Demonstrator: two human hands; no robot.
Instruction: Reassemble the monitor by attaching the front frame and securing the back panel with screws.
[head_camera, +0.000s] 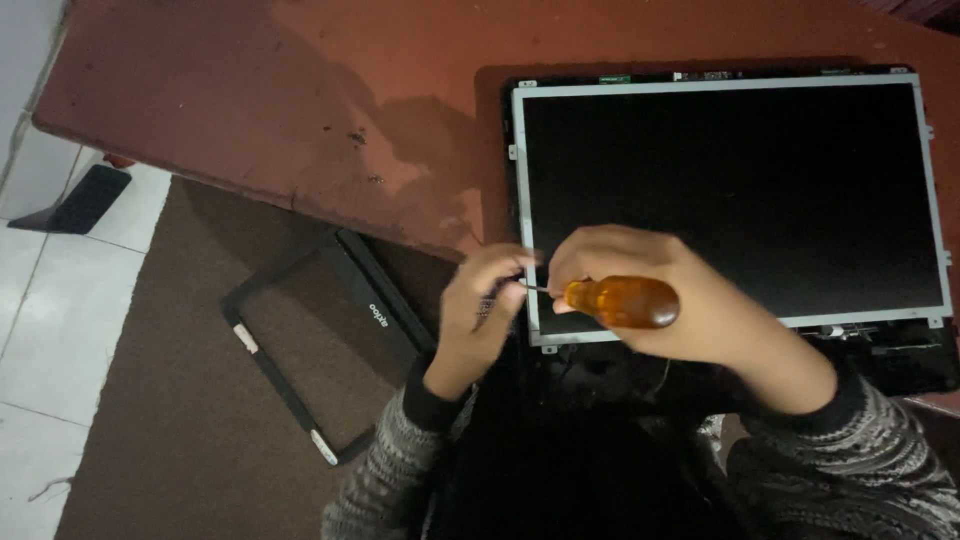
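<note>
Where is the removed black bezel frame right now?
In the head view, the black bezel frame lies on the brown mat at lower left, below the table's edge and left of the left hand.

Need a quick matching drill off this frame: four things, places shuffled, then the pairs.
1. screwdriver
2. display panel
3. black bezel frame
4. left hand

a. on the brown floor mat
b. held in the right hand
c. lying flat on the reddish table
d. at the panel's lower left corner, by the screwdriver tip

Pairs: 1-b, 2-c, 3-a, 4-d
</note>
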